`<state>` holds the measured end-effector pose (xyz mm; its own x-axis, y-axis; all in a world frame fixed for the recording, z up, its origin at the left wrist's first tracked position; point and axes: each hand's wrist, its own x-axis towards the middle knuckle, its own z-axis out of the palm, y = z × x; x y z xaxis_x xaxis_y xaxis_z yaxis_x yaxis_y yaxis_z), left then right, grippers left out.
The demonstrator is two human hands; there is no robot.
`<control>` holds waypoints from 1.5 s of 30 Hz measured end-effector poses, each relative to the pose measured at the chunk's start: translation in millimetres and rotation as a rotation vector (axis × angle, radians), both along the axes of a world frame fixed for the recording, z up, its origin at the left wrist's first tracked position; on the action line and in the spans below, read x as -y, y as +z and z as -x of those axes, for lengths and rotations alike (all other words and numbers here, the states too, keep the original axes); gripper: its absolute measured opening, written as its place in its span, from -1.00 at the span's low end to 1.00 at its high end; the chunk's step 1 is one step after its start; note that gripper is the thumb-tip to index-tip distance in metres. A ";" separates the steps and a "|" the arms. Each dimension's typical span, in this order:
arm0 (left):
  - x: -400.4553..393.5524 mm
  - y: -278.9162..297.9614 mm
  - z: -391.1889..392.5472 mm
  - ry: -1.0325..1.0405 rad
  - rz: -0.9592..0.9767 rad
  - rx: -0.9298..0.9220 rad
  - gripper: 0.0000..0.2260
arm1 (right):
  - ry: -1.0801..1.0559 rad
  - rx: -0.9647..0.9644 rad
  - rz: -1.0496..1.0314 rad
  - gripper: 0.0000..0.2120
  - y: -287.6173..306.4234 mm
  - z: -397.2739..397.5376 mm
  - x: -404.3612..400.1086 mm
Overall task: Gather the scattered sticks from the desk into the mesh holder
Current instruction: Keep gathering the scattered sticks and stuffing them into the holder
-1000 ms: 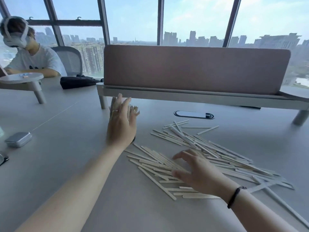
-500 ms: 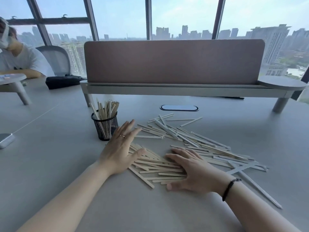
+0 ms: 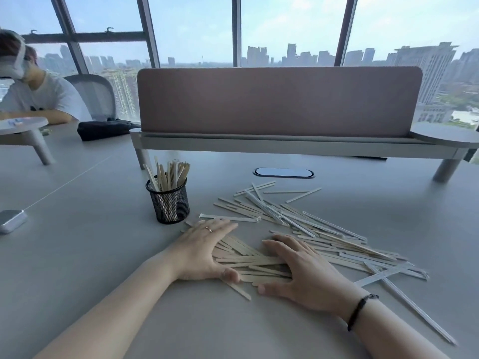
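A black mesh holder (image 3: 169,203) stands on the grey desk with several wooden sticks upright in it. Many pale flat sticks (image 3: 305,229) lie scattered to its right, some in white paper wrappers. A small heap of sticks (image 3: 251,263) lies between my two hands. My left hand (image 3: 202,250) rests flat at the heap's left side, fingers spread, a ring on one finger. My right hand (image 3: 298,268) lies flat on the heap's right side, its thumb at the near edge. Neither hand has lifted any stick.
A pink divider screen on a raised shelf (image 3: 280,143) crosses the desk behind the sticks, with a cable port (image 3: 283,173) below it. A silver case (image 3: 10,220) lies at the left. Another person (image 3: 33,94) sits far left near a black pouch (image 3: 103,129).
My left hand came back from the holder and dropped onto the desk beside the heap. Both hands have closed in toward each other, pushing sticks together between them.
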<state>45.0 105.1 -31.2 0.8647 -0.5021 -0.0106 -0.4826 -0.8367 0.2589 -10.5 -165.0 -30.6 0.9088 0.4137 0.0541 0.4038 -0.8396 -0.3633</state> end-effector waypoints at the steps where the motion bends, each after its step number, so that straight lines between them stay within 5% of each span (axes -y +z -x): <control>1: 4.1 -1.8 -0.4 0.016 0.041 0.019 0.12 | -0.019 0.013 -0.025 -0.07 -1.0 -2.0 -0.6; 6: 25.0 -10.8 -11.0 0.081 0.184 0.172 -0.05 | -0.072 0.132 -0.070 -0.26 -5.3 -10.0 -4.5; 12: 41.3 -5.2 -18.3 0.168 0.130 0.279 -0.12 | -0.120 0.197 -0.108 -0.44 7.1 -30.3 -8.4; 20: 40.2 -3.5 -14.4 0.071 -0.012 0.037 0.10 | -0.239 0.023 -0.026 -0.29 17.0 -145.9 -20.3; 28: 35.0 -9.7 -31.4 0.114 0.253 0.127 -0.11 | -0.176 0.005 0.152 -0.22 -3.6 -208.1 -58.5; 33: 34.1 -13.3 -37.9 0.145 0.310 0.091 -0.12 | -0.198 0.057 0.013 -0.42 -3.3 -191.7 -55.9; 41: 36.3 -11.6 -33.7 0.133 0.268 0.137 -0.29 | -0.161 0.033 0.011 -0.44 5.8 -117.8 -43.6; 45: 37.7 -12.3 -27.2 0.106 0.274 0.257 -0.29 | -0.142 0.023 -0.014 -0.28 10.5 -90.9 -25.8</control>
<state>72.2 67.4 -43.6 0.8687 -0.3644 0.3356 -0.4760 -0.8017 0.3615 80.4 -139.2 -20.0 0.9567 0.2797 0.0803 0.2892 -0.8839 -0.3676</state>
